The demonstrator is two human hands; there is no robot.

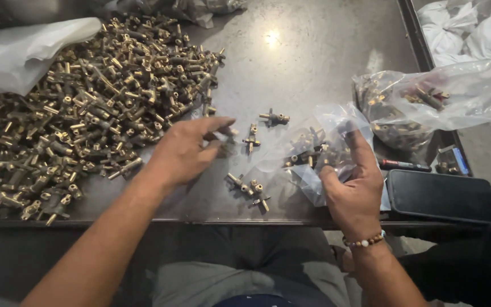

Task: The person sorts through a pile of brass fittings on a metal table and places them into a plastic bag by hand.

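Observation:
A big heap of small brass valve fittings (86, 102) covers the left half of the dark metal table (313, 62). My left hand (186, 150) hovers palm down at the heap's right edge, its fingers reaching toward a loose fitting (251, 138); whether it pinches one I cannot tell. My right hand (354, 185), with a bead bracelet at the wrist, holds open a small clear plastic bag (319, 145) that has several fittings inside. Other loose fittings lie near: one (275, 118) further back and a small cluster (250, 189) near the table's front edge.
A larger clear bag (427, 102) filled with fittings lies at the right. A black phone (441, 196) and a dark marker (404, 165) rest by the right front corner. White plastic sheeting (24, 51) lies at the far left; more white bags (467, 28) sit beyond the table's right edge.

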